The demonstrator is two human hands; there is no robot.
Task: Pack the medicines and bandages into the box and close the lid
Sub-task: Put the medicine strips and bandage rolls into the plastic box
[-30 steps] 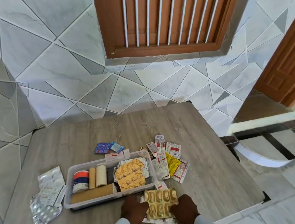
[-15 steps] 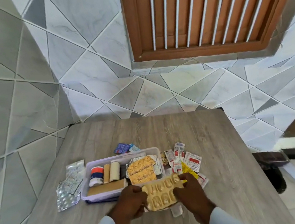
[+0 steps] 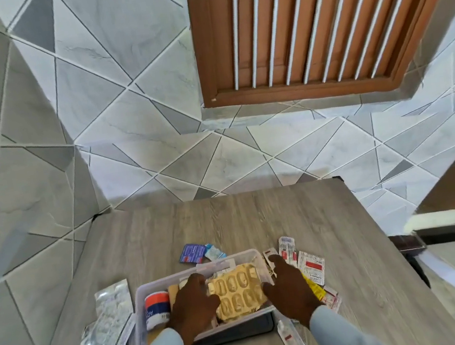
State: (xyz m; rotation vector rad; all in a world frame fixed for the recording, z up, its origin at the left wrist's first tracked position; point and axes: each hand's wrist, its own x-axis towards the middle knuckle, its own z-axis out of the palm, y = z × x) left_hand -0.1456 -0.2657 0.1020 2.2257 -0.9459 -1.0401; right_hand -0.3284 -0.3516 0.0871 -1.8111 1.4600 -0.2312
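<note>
A clear plastic box [image 3: 139,298] sits near the table's front edge on a dark lid [image 3: 242,331]. Inside it are a red-and-blue tape roll [image 3: 156,309] and tan bandage rolls, mostly hidden by my left hand [image 3: 194,305]. A gold blister pack [image 3: 237,292] lies over the box's right half, gripped at its left edge by my left hand and at its right edge by my right hand [image 3: 291,289]. Silver blister packs [image 3: 105,332] lie left of the box. Red-and-white and yellow medicine sachets [image 3: 310,269] lie to the right.
Blue sachets [image 3: 192,252] lie just behind the box. A long white strip [image 3: 293,344] lies at the front right near the table edge. The grey wooden table [image 3: 255,215] stands against a tiled wall, with a drop to the floor on its right side.
Both hands carried the gold blister pack from the table in front of the box up and forward, and now hold it down inside the box's right half. The camera has shifted right.
</note>
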